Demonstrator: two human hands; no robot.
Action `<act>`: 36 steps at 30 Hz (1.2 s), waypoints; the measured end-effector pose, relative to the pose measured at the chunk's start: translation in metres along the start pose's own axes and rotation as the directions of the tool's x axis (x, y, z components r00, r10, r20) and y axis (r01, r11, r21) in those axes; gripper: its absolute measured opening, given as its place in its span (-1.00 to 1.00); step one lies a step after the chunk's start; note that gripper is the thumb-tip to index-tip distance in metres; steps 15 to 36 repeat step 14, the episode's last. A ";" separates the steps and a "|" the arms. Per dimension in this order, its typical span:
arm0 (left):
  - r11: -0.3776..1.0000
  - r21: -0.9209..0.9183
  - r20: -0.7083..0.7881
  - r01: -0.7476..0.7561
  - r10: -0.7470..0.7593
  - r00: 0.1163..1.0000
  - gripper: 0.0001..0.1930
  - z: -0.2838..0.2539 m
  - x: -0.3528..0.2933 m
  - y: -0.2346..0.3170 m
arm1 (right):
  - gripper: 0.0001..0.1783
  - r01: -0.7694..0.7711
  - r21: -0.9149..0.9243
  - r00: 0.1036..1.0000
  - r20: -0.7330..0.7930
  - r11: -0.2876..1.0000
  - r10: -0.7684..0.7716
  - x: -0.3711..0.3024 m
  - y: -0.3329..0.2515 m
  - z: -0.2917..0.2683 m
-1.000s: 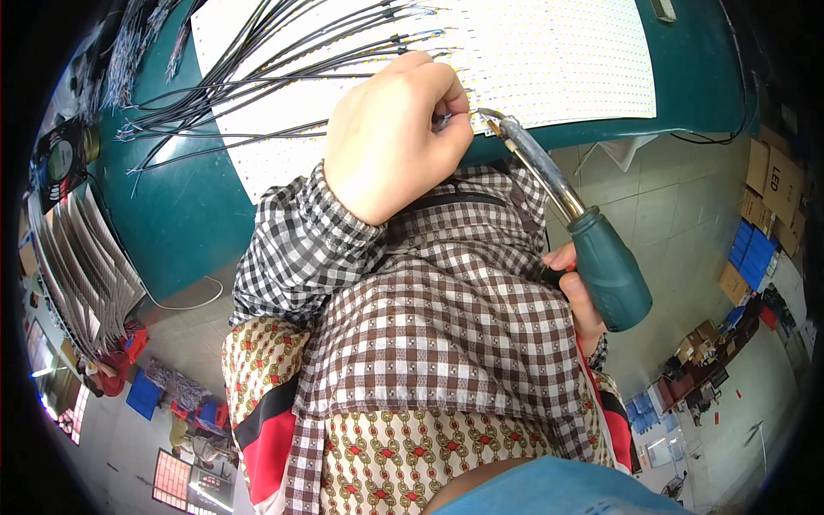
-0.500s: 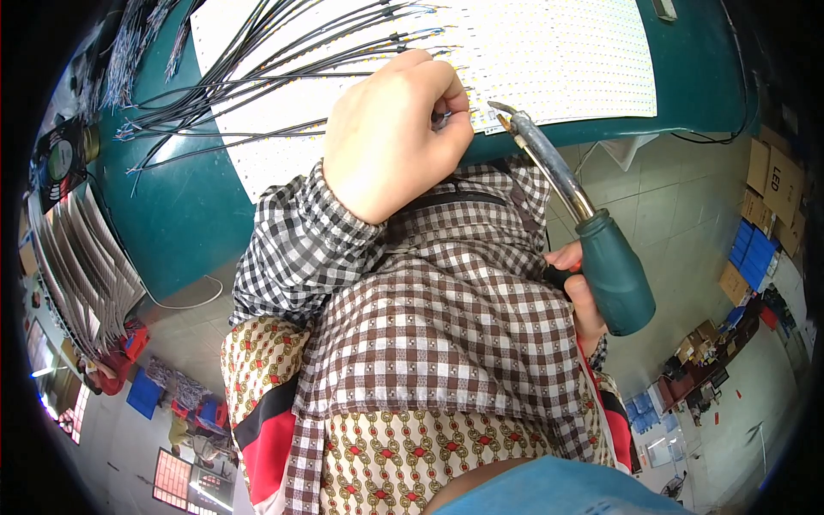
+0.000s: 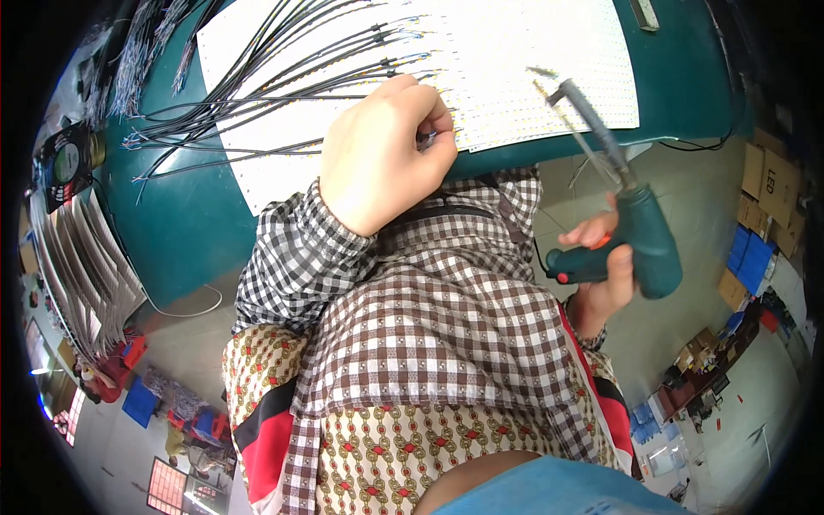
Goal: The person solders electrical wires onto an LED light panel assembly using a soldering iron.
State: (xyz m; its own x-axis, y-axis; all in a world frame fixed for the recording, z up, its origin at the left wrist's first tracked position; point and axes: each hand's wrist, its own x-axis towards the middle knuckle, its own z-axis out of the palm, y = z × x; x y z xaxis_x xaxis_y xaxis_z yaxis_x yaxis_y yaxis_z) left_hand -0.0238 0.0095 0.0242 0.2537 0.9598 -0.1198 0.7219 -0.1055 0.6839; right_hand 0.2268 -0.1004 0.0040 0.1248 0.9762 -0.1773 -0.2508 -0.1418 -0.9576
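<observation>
A green soldering gun (image 3: 654, 245) with a red trigger is gripped in my right hand (image 3: 611, 287), at the right of the table edge. Its long metal barrel points up and left, with the tip above the white LED board sheets (image 3: 558, 103), to the right of my left hand. My left hand (image 3: 382, 154) rests over the near edge of those sheets, thumb and forefinger pinched together. Small wire ends show dimly between these fingertips, and a black cable runs under the hand from the left. Several black cables (image 3: 266, 90) with thin coloured wire ends fan across the sheets.
The sheets lie on a green table (image 3: 184, 240). Bundles of stripped wires (image 3: 137, 77) are at the far left, beside a round black fan-like device (image 3: 64, 163) and a stack of pale panels (image 3: 86, 257). Cardboard boxes (image 3: 777, 184) stand on the right. A small metal bar (image 3: 644, 15) lies at the back.
My right hand has moved the soldering gun rightward and tilted it, taking the tip away from my left fingers. My left hand keeps its pinch, shifting slightly with the view.
</observation>
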 end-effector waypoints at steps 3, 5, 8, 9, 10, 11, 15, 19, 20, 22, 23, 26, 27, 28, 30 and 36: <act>1.000 0.010 -0.006 0.000 0.000 1.000 -0.93 -0.002 -0.003 0.002 | -0.25 0.038 0.110 0.999 -0.029 0.993 -0.035 0.027 -0.002 -0.015; 1.000 0.000 0.003 -0.002 0.002 1.000 -0.93 -0.004 -0.007 0.003 | -0.27 0.058 0.220 0.998 -0.048 0.974 -0.049 0.048 -0.005 -0.027; 1.000 -0.010 0.014 0.012 -0.011 1.000 -0.92 -0.009 -0.011 0.008 | -0.26 0.048 0.395 0.997 -0.070 0.917 -0.022 0.090 -0.009 -0.056; 1.000 0.001 0.010 0.020 -0.020 1.000 -0.92 -0.010 -0.013 0.009 | -0.26 0.021 0.476 1.000 -0.025 0.879 -0.011 0.108 -0.005 -0.069; 1.000 0.005 0.037 0.015 -0.015 0.999 -0.92 -0.013 -0.015 0.009 | -0.26 -0.006 0.549 1.000 0.015 0.836 -0.002 0.123 -0.002 -0.081; 1.000 0.011 0.063 0.014 -0.014 0.998 -0.91 -0.016 -0.017 0.010 | -0.26 -0.014 0.557 1.000 0.020 0.830 0.004 0.135 0.000 -0.088; 0.994 -0.044 0.172 0.098 -0.089 0.981 -0.76 -0.023 -0.024 0.013 | -0.25 -0.102 0.783 0.982 0.178 0.613 -0.064 0.167 0.012 -0.111; 0.994 -0.044 0.172 0.098 -0.089 0.981 -0.76 -0.023 -0.024 0.013 | -0.25 -0.102 0.783 0.982 0.178 0.613 -0.064 0.167 0.012 -0.111; 0.994 -0.044 0.172 0.098 -0.089 0.981 -0.76 -0.023 -0.024 0.013 | -0.25 -0.102 0.783 0.982 0.178 0.613 -0.064 0.167 0.012 -0.111; 0.994 -0.044 0.172 0.098 -0.089 0.981 -0.76 -0.023 -0.024 0.013 | -0.25 -0.102 0.783 0.982 0.178 0.613 -0.064 0.167 0.012 -0.111; 0.994 -0.044 0.172 0.098 -0.089 0.981 -0.76 -0.023 -0.024 0.013 | -0.25 -0.102 0.783 0.982 0.178 0.613 -0.064 0.167 0.012 -0.111; 0.994 -0.044 0.172 0.098 -0.089 0.981 -0.76 -0.023 -0.024 0.013 | -0.25 -0.102 0.783 0.982 0.178 0.613 -0.064 0.167 0.012 -0.111; 0.994 -0.044 0.172 0.098 -0.089 0.981 -0.76 -0.023 -0.024 0.013 | -0.25 -0.102 0.783 0.982 0.178 0.613 -0.064 0.167 0.012 -0.111; 0.994 -0.044 0.172 0.098 -0.089 0.981 -0.76 -0.023 -0.024 0.013 | -0.25 -0.102 0.783 0.982 0.178 0.613 -0.064 0.167 0.012 -0.111; 0.994 -0.044 0.172 0.098 -0.089 0.981 -0.76 -0.023 -0.024 0.013 | -0.25 -0.102 0.783 0.982 0.178 0.613 -0.064 0.167 0.012 -0.111; 0.994 -0.044 0.172 0.098 -0.089 0.981 -0.76 -0.023 -0.024 0.013 | -0.25 -0.102 0.783 0.982 0.178 0.613 -0.064 0.167 0.012 -0.111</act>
